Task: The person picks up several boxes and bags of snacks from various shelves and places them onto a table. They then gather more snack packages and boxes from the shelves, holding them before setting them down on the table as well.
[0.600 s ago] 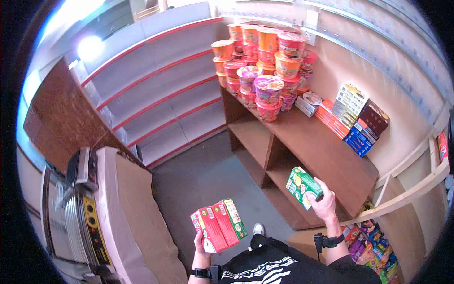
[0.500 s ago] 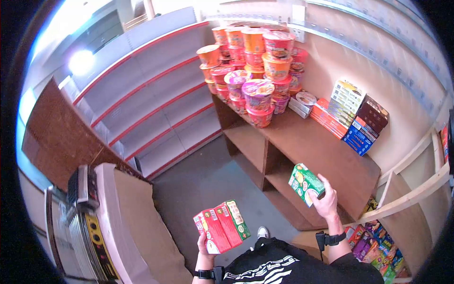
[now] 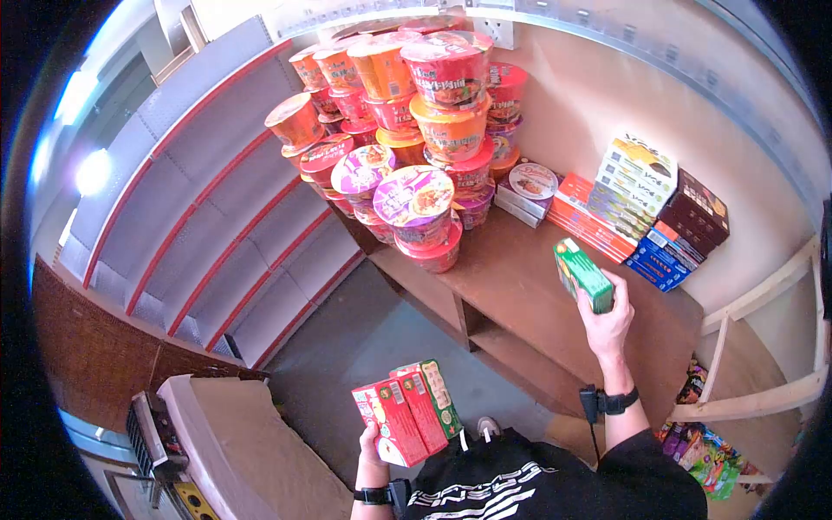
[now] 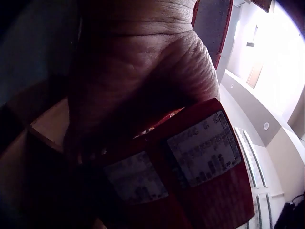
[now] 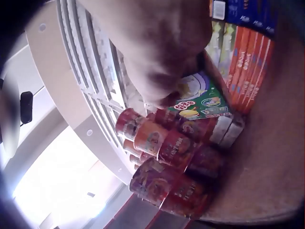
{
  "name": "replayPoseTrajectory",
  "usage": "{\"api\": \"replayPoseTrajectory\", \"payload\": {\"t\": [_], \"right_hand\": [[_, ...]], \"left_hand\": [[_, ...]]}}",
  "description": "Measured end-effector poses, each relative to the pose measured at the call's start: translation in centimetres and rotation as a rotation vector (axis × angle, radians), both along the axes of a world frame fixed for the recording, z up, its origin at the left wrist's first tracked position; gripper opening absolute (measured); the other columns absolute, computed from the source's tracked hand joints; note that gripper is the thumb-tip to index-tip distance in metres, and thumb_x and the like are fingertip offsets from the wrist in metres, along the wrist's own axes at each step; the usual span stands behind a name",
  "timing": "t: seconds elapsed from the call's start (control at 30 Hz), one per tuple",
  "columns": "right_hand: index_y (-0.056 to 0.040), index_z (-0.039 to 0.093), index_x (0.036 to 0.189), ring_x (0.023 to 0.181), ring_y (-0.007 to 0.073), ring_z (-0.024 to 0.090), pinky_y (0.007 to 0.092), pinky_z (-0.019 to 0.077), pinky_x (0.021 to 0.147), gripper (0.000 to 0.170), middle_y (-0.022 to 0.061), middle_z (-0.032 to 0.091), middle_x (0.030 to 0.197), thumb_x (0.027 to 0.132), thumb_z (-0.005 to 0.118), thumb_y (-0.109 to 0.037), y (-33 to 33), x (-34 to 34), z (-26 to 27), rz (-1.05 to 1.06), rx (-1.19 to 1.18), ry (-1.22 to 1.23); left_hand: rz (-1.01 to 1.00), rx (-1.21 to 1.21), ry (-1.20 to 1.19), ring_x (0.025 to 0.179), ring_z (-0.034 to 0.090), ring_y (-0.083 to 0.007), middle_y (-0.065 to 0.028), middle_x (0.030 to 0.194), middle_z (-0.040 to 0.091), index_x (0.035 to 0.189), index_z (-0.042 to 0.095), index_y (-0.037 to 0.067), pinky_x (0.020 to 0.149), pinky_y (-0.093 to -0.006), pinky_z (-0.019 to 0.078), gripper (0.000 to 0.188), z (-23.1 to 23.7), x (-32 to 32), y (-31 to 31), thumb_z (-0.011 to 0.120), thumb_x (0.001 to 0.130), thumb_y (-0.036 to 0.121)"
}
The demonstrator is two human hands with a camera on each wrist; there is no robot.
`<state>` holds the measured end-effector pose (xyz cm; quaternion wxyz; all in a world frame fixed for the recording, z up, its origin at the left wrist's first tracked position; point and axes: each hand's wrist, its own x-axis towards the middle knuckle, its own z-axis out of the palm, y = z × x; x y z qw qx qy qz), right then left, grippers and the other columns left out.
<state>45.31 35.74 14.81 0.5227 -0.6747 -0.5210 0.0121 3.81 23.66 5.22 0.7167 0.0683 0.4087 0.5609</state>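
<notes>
My right hand [image 3: 607, 321] grips a green box [image 3: 582, 276] by its near end, above the brown counter [image 3: 520, 286]. In the right wrist view the green box [image 5: 205, 98] shows under the fingers of the hand [image 5: 162, 52]. Low in front of my body, my left hand [image 3: 370, 446] holds red boxes [image 3: 403, 416] side by side, with a green-faced box [image 3: 440, 397] at their right. Dark in the left wrist view, the left hand [image 4: 138, 71] lies against the red boxes [image 4: 209, 191]; its fingertips are hidden.
Stacked noodle cups [image 3: 416, 208] crowd the counter's left end. Against the wall stand orange boxes [image 3: 589, 217], white-and-yellow boxes [image 3: 633, 186], dark brown boxes [image 3: 698, 208] and blue boxes [image 3: 656, 262]. Red-edged shelves [image 3: 217, 191] are at left, a wooden frame [image 3: 763, 399] at right.
The head view has turned and come closer to the counter and cups. My right hand has moved the green box up and forward over the counter. The left hand still holds its boxes low.
</notes>
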Motion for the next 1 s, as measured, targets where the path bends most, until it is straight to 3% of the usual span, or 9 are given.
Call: {"api": "replayPoseTrajectory", "payload": {"t": [0.23,0.3,0.4,0.5,0.57,0.67,0.77,0.8,1.0], "right_hand": [[-0.0055,0.059,0.119,0.108,0.0299,0.061,0.0397,0.0469,0.096,0.055,0.0128,0.064,0.116,0.066,0.074,0.004,11.9,-2.9,3.0,-0.044,0.204,-0.462],[-0.0062,0.057,0.122,0.114,0.0290,0.058,0.0402,0.0436,0.099,0.059,0.0107,0.062,0.121,0.066,0.073,0.004,15.8,-2.8,3.1,-0.042,0.190,-0.461],[-0.0077,0.053,0.128,0.124,0.0267,0.049,0.0401,0.0383,0.100,0.066,0.0090,0.056,0.130,0.066,0.073,0.001,20.7,-3.1,2.0,-0.146,-0.049,-0.664],[-0.0075,0.051,0.131,0.127,0.0306,0.045,0.0469,0.0339,0.103,0.061,0.0118,0.055,0.131,0.076,0.073,-0.021,23.7,-3.8,-0.4,-0.136,-0.329,-0.781],[-0.0054,0.051,0.131,0.130,0.0318,0.042,0.0495,0.0307,0.105,0.060,0.0150,0.050,0.136,0.080,0.071,-0.030,23.4,-4.3,-0.8,-0.130,-0.446,-0.779],[-0.0015,0.051,0.130,0.132,0.0355,0.039,0.0483,0.0312,0.108,0.051,0.0219,0.040,0.142,0.085,0.066,-0.019,22.7,-4.4,-1.5,-0.167,-0.355,-0.668],[-0.0025,0.045,0.136,0.133,0.0372,0.038,0.0439,0.0342,0.108,0.052,0.0233,0.039,0.143,0.087,0.061,-0.010,22.9,-2.9,-1.7,-0.046,-0.331,-0.504],[-0.0014,0.042,0.138,0.133,0.0382,0.037,0.0417,0.0355,0.108,0.051,0.0240,0.038,0.143,0.089,0.057,-0.005,23.2,-2.8,-1.6,-0.045,-0.348,-0.553],[-0.0004,0.044,0.136,0.135,0.0382,0.034,0.0424,0.0327,0.110,0.051,0.0240,0.039,0.142,0.088,0.059,-0.008,21.5,-2.2,0.0,0.029,-0.251,-0.470]], "left_hand": [[-0.076,-0.070,-0.042,0.104,0.063,-0.0257,-0.0129,0.120,0.062,0.129,0.048,-0.001,0.093,-0.0398,0.0493,0.063,-0.9,-3.7,7.1,0.069,0.079,0.030],[-0.240,-0.094,-0.020,0.106,0.062,-0.0254,-0.0120,0.123,0.061,0.131,0.047,0.000,0.096,-0.0394,0.0478,0.064,-0.2,-4.7,9.6,0.071,0.078,0.026],[-0.479,-0.078,-0.106,0.112,0.058,-0.0237,-0.0100,0.126,0.059,0.134,0.044,0.000,0.100,-0.0384,0.0447,0.074,-4.5,-8.3,13.6,0.078,0.071,0.017],[-0.706,-0.055,-0.125,0.111,0.060,-0.0240,-0.0121,0.124,0.059,0.134,0.044,0.000,0.098,-0.0382,0.0461,0.072,-3.5,-8.7,17.4,0.077,0.073,0.016],[-0.842,-0.037,-0.167,0.110,0.060,-0.0227,-0.0122,0.124,0.060,0.134,0.044,0.000,0.097,-0.0369,0.0466,0.070,-3.8,-8.5,19.3,0.077,0.075,0.017],[-0.971,-0.028,-0.130,0.111,0.059,-0.0213,-0.0120,0.124,0.060,0.135,0.043,0.000,0.096,-0.0355,0.0468,0.071,-2.9,-7.9,21.6,0.078,0.076,0.019],[-1.029,-0.037,-0.162,0.111,0.059,-0.0207,-0.0113,0.124,0.059,0.136,0.042,0.000,0.097,-0.0352,0.0466,0.072,-3.7,-7.1,22.8,0.078,0.077,0.020],[-1.044,-0.027,-0.178,0.112,0.058,-0.0207,-0.0115,0.125,0.059,0.137,0.041,0.000,0.097,-0.0350,0.0460,0.072,-3.4,-6.4,23.1,0.078,0.077,0.019],[-1.206,0.003,-0.166,0.120,0.052,-0.0188,-0.0111,0.133,0.052,0.142,0.031,0.000,0.104,-0.0339,0.0401,0.076,-2.1,-1.4,25.1,0.073,0.081,0.013]]}}
